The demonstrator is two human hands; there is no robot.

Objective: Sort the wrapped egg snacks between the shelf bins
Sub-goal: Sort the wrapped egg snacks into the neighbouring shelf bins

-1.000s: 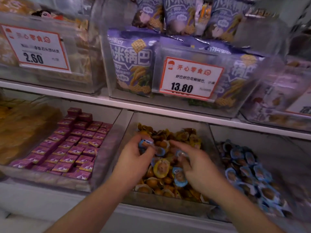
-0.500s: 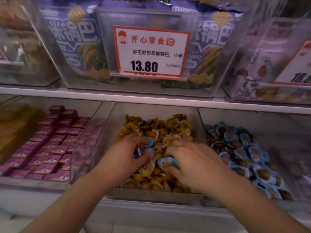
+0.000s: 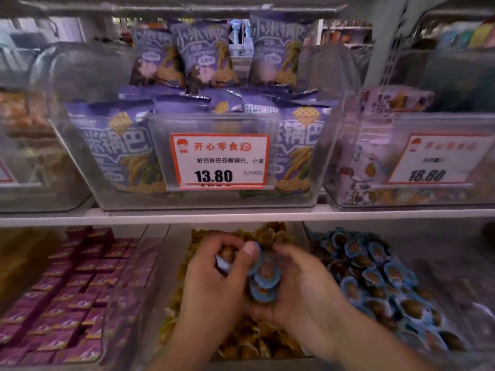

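Head view. Both hands over the middle clear plastic bin (image 3: 171, 263) of the lower shelf row, above its heap of yellow-wrapped egg snacks (image 3: 241, 341). Left hand (image 3: 214, 287) with fingers curled around a blue-wrapped egg snack (image 3: 224, 259), thumb pressed on the edge of the small cluster of round blue-wrapped egg snacks (image 3: 263, 281) between the two hands. Right hand (image 3: 300, 290) cupped beneath and beside that cluster, fingers bent round it. Cluster stacked roughly far-to-near, three rounds overlapping, printed faces turned up toward the camera; wrappers round, so no clear long axis. Motion blur on fingers; exact finger contacts hard to tell.

Right of the hands, a neighbouring clear bin (image 3: 428, 263) holding a pile of blue-wrapped egg snacks (image 3: 380, 285), faces mostly up, running far-left to near-right. Left of the hands, a clear bin of small purple boxed sweets (image 3: 67, 295) in tidy rows.

White shelf edge (image 3: 241, 214) running left to right above the lower bins. On the upper shelf, a large clear bin (image 3: 203, 199) of purple puffed-snack bags (image 3: 112, 145), with a red-bordered white price card reading 13.80 (image 3: 219, 162) on its front. Further right, a second price card reading 18.80 (image 3: 436, 159) on another clear bin. Dim shop lighting; more shelving blurred in the far background.
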